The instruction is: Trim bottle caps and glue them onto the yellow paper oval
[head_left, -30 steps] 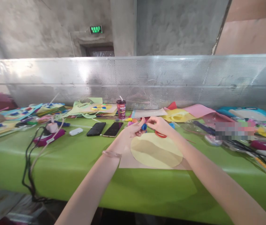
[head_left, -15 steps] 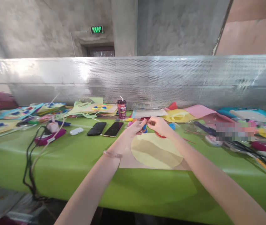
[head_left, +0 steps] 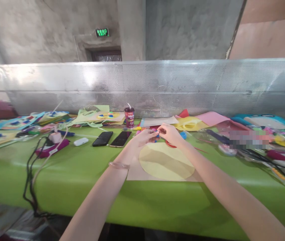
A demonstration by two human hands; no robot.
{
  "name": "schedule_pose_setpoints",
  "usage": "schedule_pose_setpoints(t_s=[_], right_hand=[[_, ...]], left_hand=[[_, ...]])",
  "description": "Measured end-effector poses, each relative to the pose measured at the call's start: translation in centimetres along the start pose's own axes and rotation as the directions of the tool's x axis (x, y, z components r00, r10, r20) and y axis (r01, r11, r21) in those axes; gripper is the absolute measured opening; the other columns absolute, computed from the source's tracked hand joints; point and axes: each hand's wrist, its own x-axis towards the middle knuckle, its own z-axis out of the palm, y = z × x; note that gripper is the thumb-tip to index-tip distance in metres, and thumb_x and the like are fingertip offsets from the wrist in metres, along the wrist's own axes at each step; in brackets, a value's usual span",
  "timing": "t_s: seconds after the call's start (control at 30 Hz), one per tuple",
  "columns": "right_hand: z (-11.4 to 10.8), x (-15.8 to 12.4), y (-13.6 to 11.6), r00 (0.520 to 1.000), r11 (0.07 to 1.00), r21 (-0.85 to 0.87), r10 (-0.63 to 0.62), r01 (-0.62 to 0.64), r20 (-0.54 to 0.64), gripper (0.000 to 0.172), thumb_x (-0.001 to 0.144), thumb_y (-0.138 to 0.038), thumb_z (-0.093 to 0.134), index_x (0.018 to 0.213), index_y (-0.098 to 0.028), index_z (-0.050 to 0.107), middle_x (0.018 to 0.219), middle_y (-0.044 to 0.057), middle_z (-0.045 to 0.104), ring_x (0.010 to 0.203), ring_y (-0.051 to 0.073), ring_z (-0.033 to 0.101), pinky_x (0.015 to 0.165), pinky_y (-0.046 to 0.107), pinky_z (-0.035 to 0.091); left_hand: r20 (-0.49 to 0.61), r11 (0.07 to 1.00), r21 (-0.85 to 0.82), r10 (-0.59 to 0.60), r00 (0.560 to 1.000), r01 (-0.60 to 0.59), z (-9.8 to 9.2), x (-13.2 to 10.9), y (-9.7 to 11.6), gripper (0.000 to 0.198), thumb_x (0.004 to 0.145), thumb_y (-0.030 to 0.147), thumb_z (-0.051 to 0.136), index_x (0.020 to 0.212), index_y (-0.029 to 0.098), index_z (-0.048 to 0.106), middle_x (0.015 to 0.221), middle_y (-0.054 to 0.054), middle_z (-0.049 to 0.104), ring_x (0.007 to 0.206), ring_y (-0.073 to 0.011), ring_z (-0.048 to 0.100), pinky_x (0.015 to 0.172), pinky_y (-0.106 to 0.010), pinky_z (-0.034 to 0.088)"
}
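Across the foreground, a green-covered table (head_left: 157, 197) is carrying everything listed. Behind it, a perforated metal screen (head_left: 187, 83) is standing as a barrier along the far edge. Next in size, a pale sheet (head_left: 133, 172) is lying flat between the forearms, squarely before the person, probably for easy reach; the right forearm is overlapping its right side. On that sheet, a yellow oval (head_left: 167, 162) is resting, a band of shadow falling across it. Farther back, a pink sheet (head_left: 214, 117) is leaning over other coloured papers, apparently pushed aside to leave working room. At left, a purple power strip (head_left: 53, 149) is sitting with its cords (head_left: 30, 174) hanging over the front edge, a possible snag. Above the oval's far edge, the left hand (head_left: 144, 136) and right hand (head_left: 168, 132) are meeting, presumably so both sets of fingertips can reach one spot. A lidded cup (head_left: 129, 117) is standing upright behind them; two dark phones (head_left: 102, 138) are lying side by side, a white case (head_left: 81, 142) just beside them. Below the right wrist, a red curved object (head_left: 169, 145) is partly showing. Smallest, a blue piece (head_left: 157, 136) is sitting between the hands, largely masked: the left fingers are seemingly gripping it, while the right fingertips are bunching beside it, their hold impossible to tell.
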Motion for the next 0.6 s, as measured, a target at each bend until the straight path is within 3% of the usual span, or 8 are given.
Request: schedule_pose_setpoints(t_s=[0.3, 0.6], right_hand=[[-0.08, -0.16, -0.35, 0.999, 0.999, 0.033, 0.002, -0.001, -0.036, 0.021, 0.087, -0.031, 0.051, 0.099, -0.015, 0.057, 0.098, 0.004, 0.059, 0.082, 0.015, 0.058, 0.072, 0.034, 0.049], [0.44, 0.0, 0.26, 0.997, 0.991, 0.121, 0.058, -0.052, -0.048, 0.023, 0.087, -0.032, 0.051, 0.101, -0.015, 0.056, 0.099, 0.004, 0.059, 0.084, 0.016, 0.058, 0.073, 0.036, 0.049]], left_hand=[[-0.023, 0.996, 0.032, 0.083, 0.996, -0.082, 0.17, -0.48, 0.71, 0.034, 0.061, 0.031, 0.074, 0.088, 0.014, 0.065, 0.092, -0.007, 0.065, 0.08, -0.0131, 0.059, 0.071, -0.025, 0.046], [-0.101, 0.988, 0.112, 0.114, 0.988, -0.102, 0.11, -0.17, 0.56, 0.033, 0.058, 0.028, 0.075, 0.084, 0.012, 0.062, 0.079, -0.004, 0.063, 0.07, -0.0121, 0.058, 0.067, -0.026, 0.046]])
